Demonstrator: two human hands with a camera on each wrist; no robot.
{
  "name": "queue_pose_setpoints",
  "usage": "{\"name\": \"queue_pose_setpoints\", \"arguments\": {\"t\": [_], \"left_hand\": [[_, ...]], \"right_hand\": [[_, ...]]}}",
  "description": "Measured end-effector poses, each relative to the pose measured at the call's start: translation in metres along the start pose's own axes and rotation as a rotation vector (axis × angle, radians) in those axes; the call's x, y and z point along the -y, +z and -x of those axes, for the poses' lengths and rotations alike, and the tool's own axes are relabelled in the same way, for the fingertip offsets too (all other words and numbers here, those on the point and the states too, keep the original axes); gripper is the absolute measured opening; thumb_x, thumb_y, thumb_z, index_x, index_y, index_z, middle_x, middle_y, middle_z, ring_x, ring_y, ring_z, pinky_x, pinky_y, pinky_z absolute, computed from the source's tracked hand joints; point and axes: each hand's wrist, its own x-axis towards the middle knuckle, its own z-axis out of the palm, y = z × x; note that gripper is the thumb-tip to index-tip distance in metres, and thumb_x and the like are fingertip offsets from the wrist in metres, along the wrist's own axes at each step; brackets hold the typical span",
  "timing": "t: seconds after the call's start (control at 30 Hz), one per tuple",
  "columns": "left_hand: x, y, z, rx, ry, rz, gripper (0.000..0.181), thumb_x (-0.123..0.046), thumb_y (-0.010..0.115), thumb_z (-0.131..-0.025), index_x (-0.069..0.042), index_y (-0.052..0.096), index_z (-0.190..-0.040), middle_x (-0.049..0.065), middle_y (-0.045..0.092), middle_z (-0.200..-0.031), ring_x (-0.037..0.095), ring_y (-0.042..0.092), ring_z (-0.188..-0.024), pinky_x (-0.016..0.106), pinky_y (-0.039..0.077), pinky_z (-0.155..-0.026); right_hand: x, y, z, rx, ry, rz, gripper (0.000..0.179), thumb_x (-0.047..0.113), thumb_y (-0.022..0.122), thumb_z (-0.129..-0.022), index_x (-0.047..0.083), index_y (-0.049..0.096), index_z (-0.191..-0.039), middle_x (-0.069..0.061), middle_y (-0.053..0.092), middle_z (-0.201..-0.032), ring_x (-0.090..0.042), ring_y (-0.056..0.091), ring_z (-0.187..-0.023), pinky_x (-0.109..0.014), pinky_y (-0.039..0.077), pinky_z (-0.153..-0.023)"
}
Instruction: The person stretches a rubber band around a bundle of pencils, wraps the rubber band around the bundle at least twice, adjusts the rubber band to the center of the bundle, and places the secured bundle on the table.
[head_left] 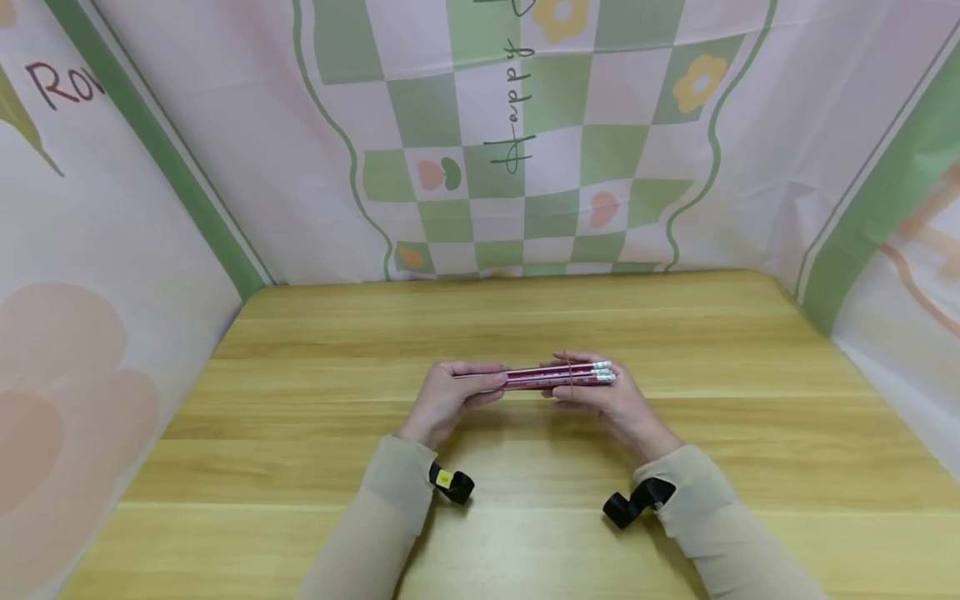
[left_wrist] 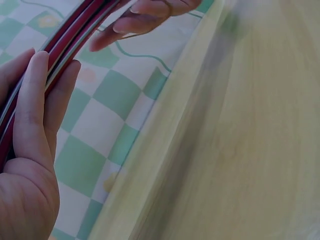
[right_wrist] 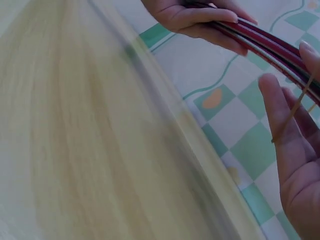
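Observation:
A bundle of dark red pencils (head_left: 534, 379) with pale stripes lies level above the table, eraser ends to the right. My left hand (head_left: 450, 398) grips its left part, thumb in front and fingers behind. My right hand (head_left: 618, 408) is around the eraser end, thumb and fingers spread apart. A thin tan rubber band (right_wrist: 291, 116) stretches across the right thumb and over the pencils in the right wrist view. In that view the right thumb (right_wrist: 275, 107) stands off the pencils. The pencils' left ends are hidden by the left hand.
The wooden table (head_left: 510, 500) lies beneath both hands. Behind it hangs a cloth (head_left: 555, 92) with green and white checks, and printed cloth also covers both sides. Each wrist wears a black camera mount, the left (head_left: 457, 487) and the right (head_left: 626, 507).

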Motion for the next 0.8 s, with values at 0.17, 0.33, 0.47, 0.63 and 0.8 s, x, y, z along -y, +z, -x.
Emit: {"name": "queue_pose_setpoints", "arguments": {"t": [0.17, 0.33, 0.47, 0.63, 0.8], "left_hand": [[0.001, -0.001, 0.0, -0.001, 0.005, 0.024, 0.028, 0.009, 0.065, -0.09, 0.017, 0.063, -0.117, 0.021, 0.072, -0.109, 0.02, 0.074, -0.087, 0.025, 0.063, -0.082], [0.002, -0.002, -0.001, 0.005, 0.012, 0.035, 0.029, 0.009, 0.064, -0.09, 0.017, 0.062, -0.118, 0.021, 0.072, -0.109, 0.019, 0.074, -0.088, 0.025, 0.063, -0.084], [0.002, -0.001, -0.001, 0.005, 0.01, 0.063, 0.028, 0.009, 0.065, -0.09, 0.016, 0.064, -0.116, 0.021, 0.072, -0.109, 0.02, 0.074, -0.089, 0.026, 0.063, -0.085], [0.003, 0.001, 0.0, 0.023, 0.006, 0.084, 0.027, 0.01, 0.065, -0.09, 0.016, 0.064, -0.116, 0.02, 0.071, -0.11, 0.02, 0.074, -0.09, 0.026, 0.062, -0.086], [0.004, 0.005, 0.001, 0.042, 0.003, 0.07, 0.029, 0.01, 0.065, -0.089, 0.017, 0.064, -0.116, 0.021, 0.072, -0.108, 0.02, 0.074, -0.089, 0.026, 0.063, -0.085]], "right_hand": [[-0.005, -0.005, -0.001, 0.036, 0.013, 0.033, 0.056, -0.015, 0.064, -0.086, -0.003, 0.05, -0.139, 0.002, 0.068, -0.127, -0.021, 0.072, -0.101, -0.037, 0.062, -0.09], [-0.008, -0.012, -0.001, 0.088, 0.025, 0.003, 0.063, -0.014, 0.06, -0.089, -0.017, 0.03, -0.145, 0.001, 0.065, -0.132, -0.023, 0.071, -0.105, -0.042, 0.059, -0.095], [-0.011, -0.014, -0.002, 0.105, 0.018, 0.007, 0.057, -0.012, 0.059, -0.091, -0.013, 0.038, -0.143, 0.001, 0.068, -0.126, -0.024, 0.072, -0.104, -0.04, 0.06, -0.095], [-0.015, -0.012, -0.003, 0.059, 0.023, 0.026, 0.038, -0.004, 0.067, -0.089, 0.006, 0.063, -0.125, 0.001, 0.072, -0.117, -0.019, 0.072, -0.101, -0.037, 0.06, -0.094], [-0.01, -0.004, -0.002, -0.019, 0.013, -0.101, 0.02, 0.009, 0.069, -0.091, 0.016, 0.072, -0.109, 0.004, 0.073, -0.114, -0.01, 0.069, -0.106, -0.027, 0.06, -0.094]]}}
